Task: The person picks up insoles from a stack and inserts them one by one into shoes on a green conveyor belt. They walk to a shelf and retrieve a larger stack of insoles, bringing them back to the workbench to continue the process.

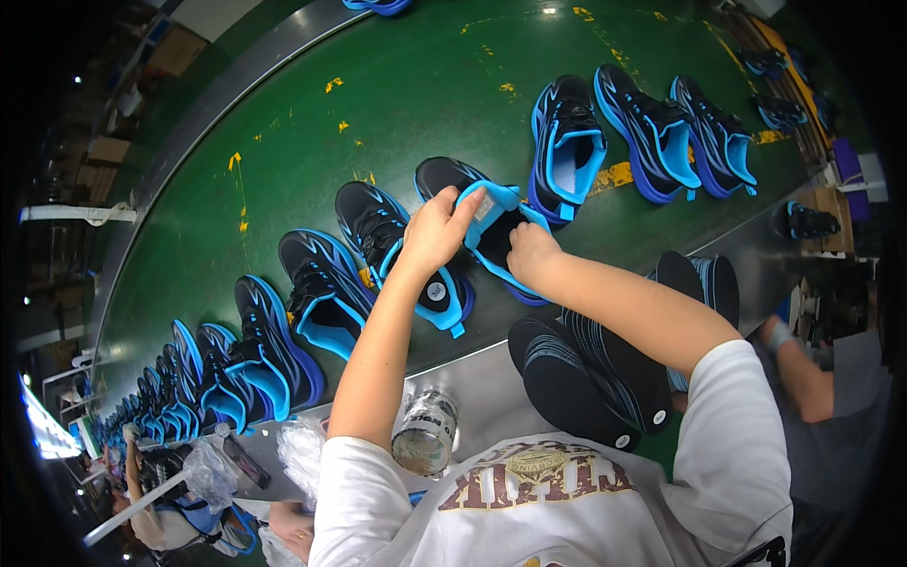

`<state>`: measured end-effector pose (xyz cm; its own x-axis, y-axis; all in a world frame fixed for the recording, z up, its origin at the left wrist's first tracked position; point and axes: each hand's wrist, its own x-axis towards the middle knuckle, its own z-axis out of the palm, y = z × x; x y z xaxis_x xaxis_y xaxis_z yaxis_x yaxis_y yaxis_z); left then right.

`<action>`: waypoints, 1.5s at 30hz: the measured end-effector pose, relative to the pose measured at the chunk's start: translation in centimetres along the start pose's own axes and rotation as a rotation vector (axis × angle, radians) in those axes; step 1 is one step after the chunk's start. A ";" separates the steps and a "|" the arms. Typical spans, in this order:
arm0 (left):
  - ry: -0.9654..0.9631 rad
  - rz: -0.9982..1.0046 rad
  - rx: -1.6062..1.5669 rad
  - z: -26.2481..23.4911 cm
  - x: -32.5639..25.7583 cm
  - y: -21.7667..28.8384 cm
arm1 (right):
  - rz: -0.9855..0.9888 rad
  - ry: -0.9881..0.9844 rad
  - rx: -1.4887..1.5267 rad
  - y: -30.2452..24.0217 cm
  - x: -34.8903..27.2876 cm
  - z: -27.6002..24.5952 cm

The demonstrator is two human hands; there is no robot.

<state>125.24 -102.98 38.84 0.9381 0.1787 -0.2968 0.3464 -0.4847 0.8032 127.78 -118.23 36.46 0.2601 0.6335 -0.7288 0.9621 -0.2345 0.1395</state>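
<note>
A black sneaker with bright blue lining [442,176] lies before me on the green conveyor belt. My left hand [439,230] pinches the edge of its opening, the thumb beside a small pale label on the lining. At the heel end, my right hand [532,255] reaches into the opening with curled fingers; whatever they hold is hidden inside. Just left stands another sneaker [364,213], in which an insole's round white sticker [436,291] shows. Under my right forearm, several black insoles with blue lines [576,387] lie in overlapping stacks, partly covered by the arm.
Sneakers [274,340] line the belt [283,161] to the far left, with three more [567,142] at right. A clear plastic jar [425,433] and crumpled plastic bags [300,454] sit along the metal edge [482,387]. Co-workers' arms [803,373] show at both sides.
</note>
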 end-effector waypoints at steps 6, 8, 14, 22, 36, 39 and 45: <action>0.129 -0.039 -0.368 2.5 -0.2 -0.4 | -0.097 -0.176 0.111 0.8 0.4 -0.9; 0.243 -0.021 -0.535 3.9 -0.4 -0.3 | -0.056 -0.119 0.302 1.4 0.5 -1.1; 0.475 0.175 -0.391 6.3 -0.6 1.1 | -0.091 -0.036 0.353 2.3 2.2 -1.1; 0.543 0.532 -0.131 6.2 -0.5 0.0 | -0.026 -0.104 0.381 1.6 5.1 -2.7; 0.750 0.067 -0.097 4.5 1.7 -1.7 | -0.279 -0.505 0.398 2.1 -2.9 -4.2; 0.674 0.562 0.642 2.7 0.8 -1.6 | -0.155 0.264 0.564 0.4 -4.2 0.0; 0.328 0.626 0.707 2.1 -2.7 -1.0 | 0.044 1.020 0.800 -3.1 -9.3 6.4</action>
<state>122.41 -104.78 37.71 0.9422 -0.1069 0.3176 -0.1898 -0.9513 0.2429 121.85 -128.12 38.57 0.5754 0.8036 0.1520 0.7273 -0.4178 -0.5445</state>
